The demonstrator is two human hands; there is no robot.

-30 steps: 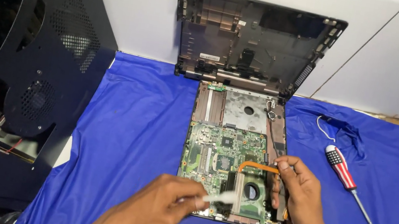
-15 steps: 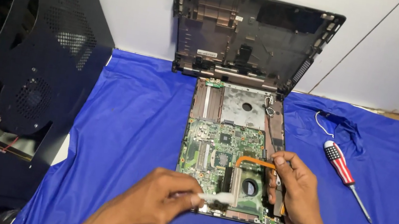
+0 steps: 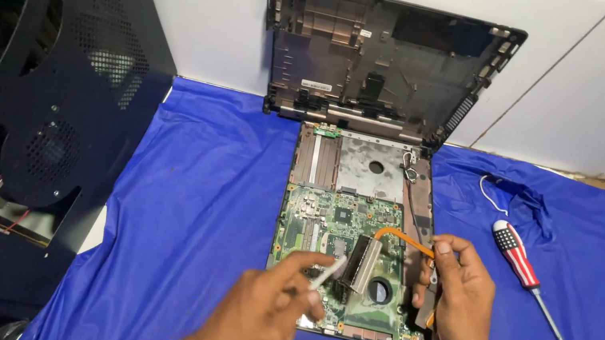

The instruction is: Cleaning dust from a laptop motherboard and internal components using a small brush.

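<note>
An opened laptop base with a green motherboard (image 3: 326, 222) lies on a blue cloth (image 3: 209, 196). My left hand (image 3: 267, 314) holds a thin white stick-like tool (image 3: 328, 271), its tip near the finned heatsink (image 3: 362, 262) and round fan (image 3: 379, 290). A copper heat pipe (image 3: 403, 237) curves from the heatsink toward the right. My right hand (image 3: 460, 300) rests on the laptop's right edge, thumb by the heat pipe's end, steadying the board. The dark lid shell (image 3: 385, 54) stands upright against the white wall.
A screwdriver (image 3: 523, 270) with a red-and-white striped handle lies on the cloth to the right. A black perforated computer case panel (image 3: 44, 113) stands at the left. A thin white cable (image 3: 486, 193) lies beyond the screwdriver.
My left hand has tilted the white tool up, its tip moving from the board's lower edge toward the heatsink. The right hand stays on the laptop's right edge.
</note>
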